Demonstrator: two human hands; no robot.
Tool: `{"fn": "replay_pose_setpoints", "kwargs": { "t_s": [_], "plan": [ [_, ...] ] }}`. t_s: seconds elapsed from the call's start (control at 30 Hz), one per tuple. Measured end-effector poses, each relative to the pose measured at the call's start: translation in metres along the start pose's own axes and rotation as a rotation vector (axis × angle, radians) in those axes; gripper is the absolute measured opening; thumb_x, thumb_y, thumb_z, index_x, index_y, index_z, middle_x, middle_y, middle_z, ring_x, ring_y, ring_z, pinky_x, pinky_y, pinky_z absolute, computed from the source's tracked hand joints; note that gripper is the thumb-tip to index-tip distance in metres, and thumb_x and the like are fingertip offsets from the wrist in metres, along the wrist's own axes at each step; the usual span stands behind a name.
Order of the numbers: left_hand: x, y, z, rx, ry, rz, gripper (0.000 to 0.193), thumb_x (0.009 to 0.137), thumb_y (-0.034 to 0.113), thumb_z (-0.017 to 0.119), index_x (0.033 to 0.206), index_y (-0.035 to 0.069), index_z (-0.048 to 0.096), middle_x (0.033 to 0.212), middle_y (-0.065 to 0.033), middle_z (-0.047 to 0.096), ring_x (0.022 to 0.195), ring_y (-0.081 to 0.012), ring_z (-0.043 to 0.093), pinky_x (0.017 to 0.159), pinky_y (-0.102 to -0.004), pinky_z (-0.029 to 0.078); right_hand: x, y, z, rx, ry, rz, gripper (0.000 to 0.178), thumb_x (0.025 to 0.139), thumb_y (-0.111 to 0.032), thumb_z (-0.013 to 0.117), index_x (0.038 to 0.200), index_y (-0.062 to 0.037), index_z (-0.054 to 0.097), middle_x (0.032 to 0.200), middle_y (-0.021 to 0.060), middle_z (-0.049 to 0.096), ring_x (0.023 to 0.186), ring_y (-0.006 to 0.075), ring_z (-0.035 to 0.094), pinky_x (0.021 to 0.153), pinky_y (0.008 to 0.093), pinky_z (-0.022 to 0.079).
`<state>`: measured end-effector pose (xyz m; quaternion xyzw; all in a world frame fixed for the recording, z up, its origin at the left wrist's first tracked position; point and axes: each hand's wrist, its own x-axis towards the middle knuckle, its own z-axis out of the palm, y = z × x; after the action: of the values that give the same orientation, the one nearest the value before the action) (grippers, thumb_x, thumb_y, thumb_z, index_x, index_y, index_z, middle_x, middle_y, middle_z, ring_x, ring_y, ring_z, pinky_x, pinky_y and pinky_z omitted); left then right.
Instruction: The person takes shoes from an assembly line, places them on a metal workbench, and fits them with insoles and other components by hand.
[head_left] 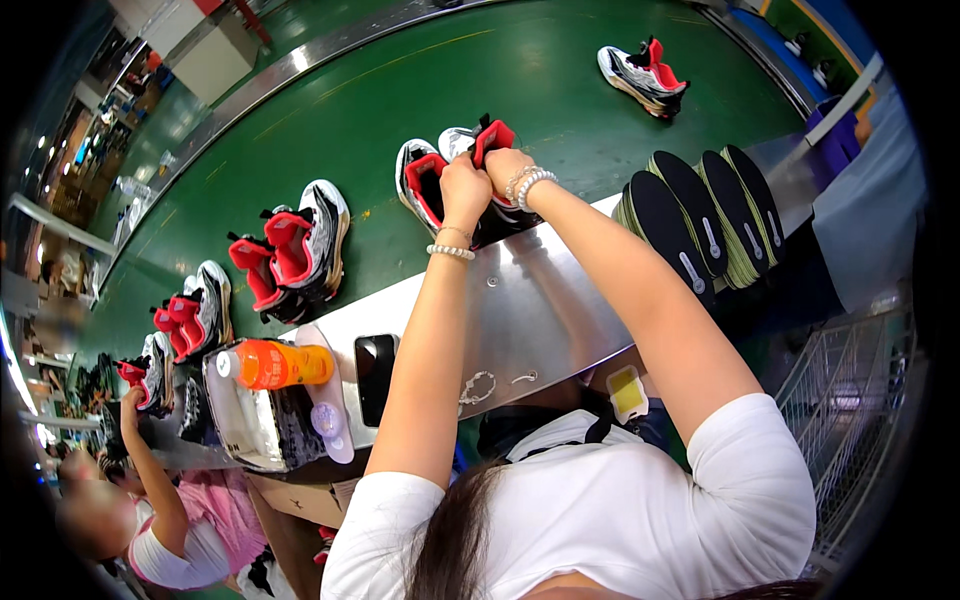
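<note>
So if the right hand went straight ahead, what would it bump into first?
The right hand would probably bump the red-lined shoe just in front of it; they seem to be touching, but depth is hard to judge.

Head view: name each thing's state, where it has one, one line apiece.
Handled sneaker: upright, partly hidden
Left hand: fingers curled at sneaker
Right hand: fingers curled at sneaker
Lone sneaker: upright
Sneaker pairs at left: upright
Orange drink bottle: capped
Smartphone: screen dark
Black insoles: stacked

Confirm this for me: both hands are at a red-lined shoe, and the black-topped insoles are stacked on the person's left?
Not quite: the head view shows the black-topped insoles on the person's right. The left hand and right hand are at a red-lined shoe.
</note>
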<state>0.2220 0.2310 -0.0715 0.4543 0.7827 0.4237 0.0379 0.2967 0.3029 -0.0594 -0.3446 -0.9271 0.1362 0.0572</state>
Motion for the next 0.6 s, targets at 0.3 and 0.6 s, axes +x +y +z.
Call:
{"fn": "replay_pose_setpoints", "kwargs": {
  "t_s": [0.3, 0.6],
  "plan": [
    [-0.004, 0.008, -0.010, -0.018, -0.010, -0.039, 0.019, 0.069, 0.005, 0.049, 0.082, -0.004, 0.059, 0.077, -0.0269, 0.058, 0.078, -0.0398, 0.057, 0.072, -0.0431, 0.046, 0.004, -0.006, 0.009, -0.076, 0.033, -0.028, 0.017, 0.074, -0.018, 0.053, 0.079, -0.0048, 0.062, 0.083, 0.0160, 0.063, 0.079, 0.0301, 0.061, 0.069, 0.0386, 0.050],
    [-0.008, -0.003, -0.011, 0.069, -0.016, -0.089, 0.018, 0.069, 0.009, 0.051, 0.080, -0.004, 0.059, 0.075, -0.0258, 0.058, 0.074, -0.0387, 0.058, 0.070, -0.0435, 0.047, 0.024, 0.001, 0.035, -0.187, -0.127, -0.161, 0.020, 0.076, -0.019, 0.050, 0.082, -0.0047, 0.063, 0.085, 0.0178, 0.062, 0.081, 0.0298, 0.060, 0.070, 0.0383, 0.049]
  ]
}}
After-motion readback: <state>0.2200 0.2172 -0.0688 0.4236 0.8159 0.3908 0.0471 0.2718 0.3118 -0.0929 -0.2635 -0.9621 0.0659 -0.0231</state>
